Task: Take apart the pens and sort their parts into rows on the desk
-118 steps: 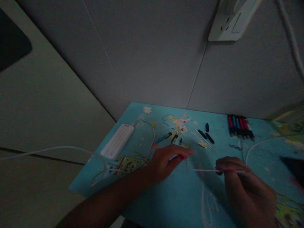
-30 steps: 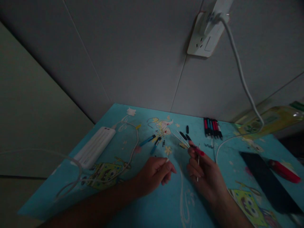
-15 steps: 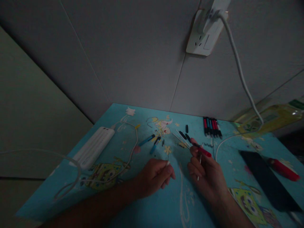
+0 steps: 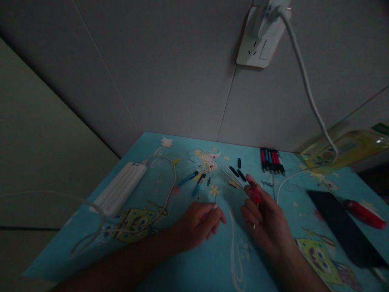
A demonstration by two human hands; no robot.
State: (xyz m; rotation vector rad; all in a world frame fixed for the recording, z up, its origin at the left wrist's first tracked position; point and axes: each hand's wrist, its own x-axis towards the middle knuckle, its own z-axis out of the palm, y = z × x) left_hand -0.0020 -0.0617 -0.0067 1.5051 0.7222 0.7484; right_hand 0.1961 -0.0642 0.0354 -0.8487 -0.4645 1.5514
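My right hand [image 4: 264, 221] holds a red pen barrel [image 4: 257, 195] between thumb and fingers. A thin white stick [image 4: 254, 226], like a pen refill, pokes out below the same fingers. To its left, my left hand [image 4: 202, 225] is closed in a pinch just above the table, with a small pale tip [image 4: 214, 207] at the thumb and forefinger; what it is stays unclear. Beyond the hands lie two blue pen barrels [image 4: 199, 185], thin white refills [image 4: 232, 177], black grips [image 4: 242, 175] and small springs [image 4: 267, 184].
Several assembled pens [image 4: 271, 161] lie in a row by the wall. A white power strip [image 4: 121, 188] with its cable lies left. On the right are a dark flat panel [image 4: 343, 227], a red-handled object [image 4: 366, 213] and a bottle of yellow liquid [image 4: 349, 148]. A cable hangs from the wall socket [image 4: 253, 52].
The red barrel in my right hand has turned from lying sideways to pointing toward me. My left hand has hardly moved. The view has shifted slightly.
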